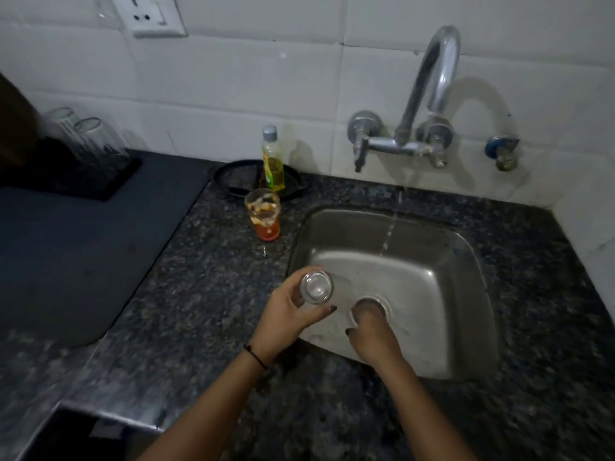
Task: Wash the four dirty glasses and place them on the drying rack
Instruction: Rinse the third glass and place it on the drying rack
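Observation:
My left hand grips a clear glass held on its side over the left part of the steel sink, base toward me. My right hand is at the glass's mouth, fingers reaching inside it. A dirty glass with orange residue stands upright on the counter left of the sink. Two clean glasses stand upside down on the black drying rack at the far left.
A thin stream of water falls from the wall tap into the back of the sink. A bottle of yellow dish soap stands behind the dirty glass on a black ring. A dark mat covers the counter's left side.

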